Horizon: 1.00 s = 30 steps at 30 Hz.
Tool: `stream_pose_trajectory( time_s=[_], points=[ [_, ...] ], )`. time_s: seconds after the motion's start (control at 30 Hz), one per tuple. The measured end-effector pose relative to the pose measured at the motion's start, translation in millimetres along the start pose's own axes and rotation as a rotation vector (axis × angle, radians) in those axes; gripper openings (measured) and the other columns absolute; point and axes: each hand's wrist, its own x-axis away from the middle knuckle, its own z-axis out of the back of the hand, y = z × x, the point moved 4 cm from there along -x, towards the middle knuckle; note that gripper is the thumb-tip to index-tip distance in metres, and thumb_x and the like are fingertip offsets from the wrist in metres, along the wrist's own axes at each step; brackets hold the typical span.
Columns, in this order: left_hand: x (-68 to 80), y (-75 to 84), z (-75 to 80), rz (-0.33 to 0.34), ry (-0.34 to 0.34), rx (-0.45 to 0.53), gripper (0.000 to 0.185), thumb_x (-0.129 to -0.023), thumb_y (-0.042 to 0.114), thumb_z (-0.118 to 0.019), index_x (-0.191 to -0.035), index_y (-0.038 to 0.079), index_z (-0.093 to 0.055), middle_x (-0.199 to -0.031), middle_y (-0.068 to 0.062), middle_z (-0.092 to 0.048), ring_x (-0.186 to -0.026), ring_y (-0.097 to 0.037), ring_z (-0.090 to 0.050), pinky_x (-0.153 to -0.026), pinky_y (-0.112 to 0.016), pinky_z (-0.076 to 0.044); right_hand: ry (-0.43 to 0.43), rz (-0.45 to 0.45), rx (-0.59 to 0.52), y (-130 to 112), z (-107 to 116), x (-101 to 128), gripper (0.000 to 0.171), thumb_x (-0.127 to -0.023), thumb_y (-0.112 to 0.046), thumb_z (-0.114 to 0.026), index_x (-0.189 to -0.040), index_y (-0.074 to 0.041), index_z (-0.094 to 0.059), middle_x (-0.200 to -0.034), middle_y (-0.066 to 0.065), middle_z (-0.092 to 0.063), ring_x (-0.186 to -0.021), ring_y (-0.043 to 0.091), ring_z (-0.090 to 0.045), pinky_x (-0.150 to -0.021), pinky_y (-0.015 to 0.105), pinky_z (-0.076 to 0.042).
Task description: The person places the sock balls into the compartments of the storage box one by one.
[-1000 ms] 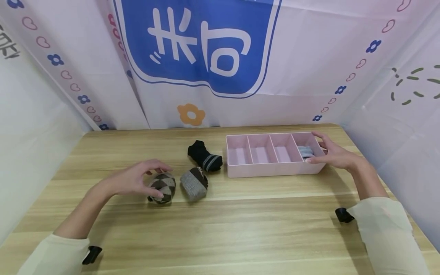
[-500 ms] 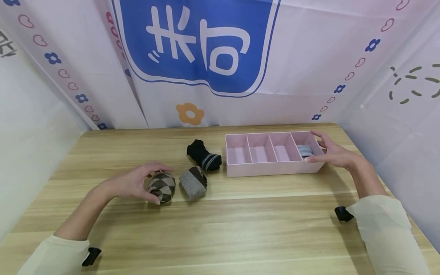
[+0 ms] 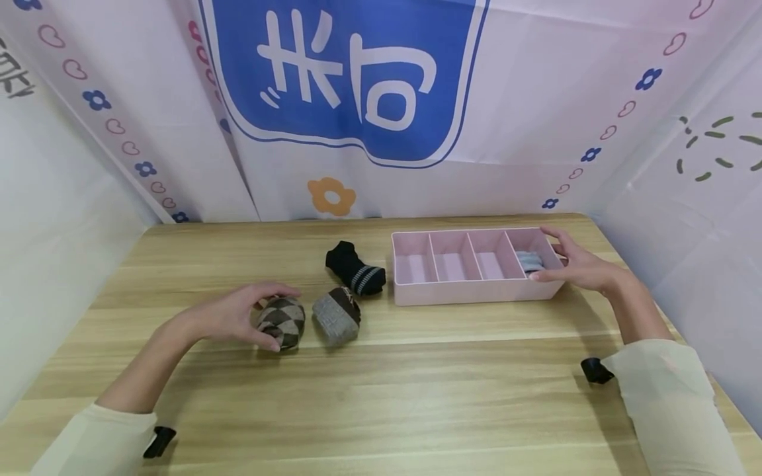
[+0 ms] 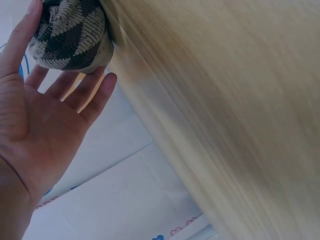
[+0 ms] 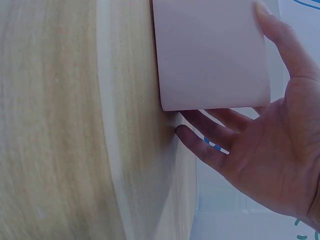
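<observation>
A rolled checkered sock (image 3: pixel 283 322) in brown and beige sits on the table, and my left hand (image 3: pixel 235 316) grips it from the left with thumb and fingers around its sides. The left wrist view shows the same sock (image 4: pixel 75 37) between the thumb and the fingers. My right hand (image 3: pixel 580 264) holds the right end of a pink divided box (image 3: pixel 476 292), thumb over the near rim and fingers at the back corner. In the right wrist view the box's end wall (image 5: pixel 212 55) lies against that hand (image 5: pixel 272 145). A light blue folded sock (image 3: pixel 528 262) lies in the rightmost compartment.
Just right of the checkered sock lies a grey and dark brown rolled sock (image 3: pixel 337 317). Behind it is a black sock with grey stripes (image 3: pixel 355 269), near the box's left end. The wooden table (image 3: pixel 381 396) meets a printed cloth backdrop (image 3: pixel 476 192) at its far edge.
My left hand has closed in on the checkered sock, its thumb and fingers now around it. My right hand and the box have stayed in place.
</observation>
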Motion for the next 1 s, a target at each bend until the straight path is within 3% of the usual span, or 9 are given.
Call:
stream_pose_trajectory(
  time_s=[0.27, 0.43, 0.63, 1.0],
  points=[
    [0.8, -3.7, -1.0, 0.027, 0.001, -0.007, 0.083, -0.079, 0.035, -0.091, -0.142, -0.004, -0.055, -0.144, -0.02, -0.058, -0.131, -0.044, -0.054, -0.102, -0.06, -0.049, 0.0, 0.012, 0.053, 1.8, 3.8, 0.3, 0.108, -0.093, -0.022, -0.076, -0.165, -0.011, 0.003, -0.163, 0.04, -0.01, -0.146, 0.063, -0.021, -0.115, 0.073, -0.024],
    [0.6, -4.5, -0.7, 0.024, 0.004, 0.0, 0.083, -0.079, 0.035, -0.091, -0.142, -0.004, -0.054, -0.144, -0.021, -0.058, -0.13, -0.045, -0.054, -0.103, -0.063, -0.047, -0.014, 0.032, 0.026, 1.5, 8.1, 0.1, 0.106, -0.092, -0.016, -0.076, -0.165, -0.008, 0.0, -0.162, 0.04, -0.013, -0.145, 0.062, -0.023, -0.114, 0.072, -0.026],
    [1.2, -6.1, -0.6, 0.034, 0.003, 0.004, 0.084, -0.079, 0.037, -0.091, -0.143, -0.003, -0.054, -0.145, -0.019, -0.058, -0.131, -0.042, -0.054, -0.102, -0.059, -0.049, -0.039, 0.025, 0.007, 0.0, 9.3, 0.8, 0.108, -0.091, -0.015, -0.076, -0.166, -0.009, 0.002, -0.162, 0.04, -0.013, -0.147, 0.061, -0.019, -0.114, 0.073, -0.025],
    [2.3, -6.1, -0.9, 0.028, 0.011, 0.004, 0.083, -0.079, 0.036, -0.091, -0.143, -0.004, -0.055, -0.145, -0.02, -0.058, -0.131, -0.044, -0.053, -0.103, -0.062, -0.048, -0.068, -0.026, 0.082, -10.4, 9.8, 3.0, 0.113, -0.091, -0.023, -0.079, -0.167, -0.011, 0.004, -0.164, 0.04, -0.009, -0.149, 0.06, -0.012, -0.114, 0.076, -0.019]
  ],
)
